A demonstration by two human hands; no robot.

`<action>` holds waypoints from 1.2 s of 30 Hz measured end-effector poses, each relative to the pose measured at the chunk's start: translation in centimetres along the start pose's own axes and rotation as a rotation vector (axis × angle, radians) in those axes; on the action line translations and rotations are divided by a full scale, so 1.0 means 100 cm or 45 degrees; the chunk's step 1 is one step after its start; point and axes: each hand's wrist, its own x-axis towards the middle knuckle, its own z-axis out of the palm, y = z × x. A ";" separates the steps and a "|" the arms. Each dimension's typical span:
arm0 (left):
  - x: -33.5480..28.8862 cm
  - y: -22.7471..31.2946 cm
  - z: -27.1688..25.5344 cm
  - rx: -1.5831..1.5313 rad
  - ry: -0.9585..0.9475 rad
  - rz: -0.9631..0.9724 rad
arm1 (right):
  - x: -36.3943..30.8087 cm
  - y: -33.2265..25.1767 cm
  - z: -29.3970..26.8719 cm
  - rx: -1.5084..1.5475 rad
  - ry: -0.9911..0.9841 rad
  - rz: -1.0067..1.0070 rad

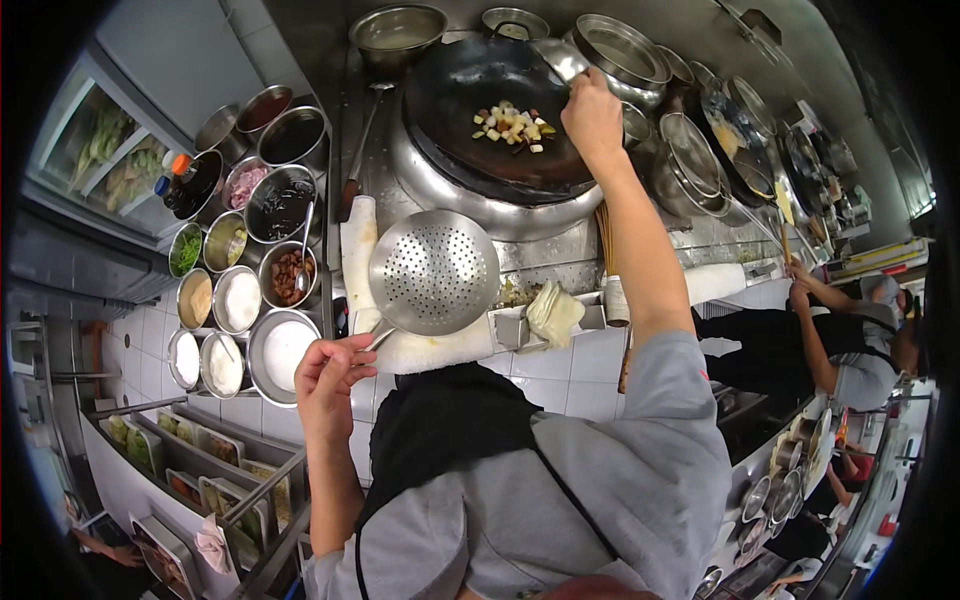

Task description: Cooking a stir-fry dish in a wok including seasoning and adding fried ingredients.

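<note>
My left hand pinches the handle of a round perforated steel strainer, held out in front of the stove edge with no food in its bowl. Across the stove, my right hand is closed round a steel ladle at the far right rim of a black wok. Most of the ladle's handle is hidden by the fist. Diced food, pale, yellow and brown, lies in a small heap inside the wok.
Left of the stove stand several steel containers, among them chopped greens and brown pieces. A long-handled utensil lies left of the wok. Folded cloths lie along the front edge. At the right another person works.
</note>
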 end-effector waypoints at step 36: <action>0.021 -0.049 0.056 0.090 -0.675 -0.549 | -0.261 0.027 -0.134 2.056 0.671 1.734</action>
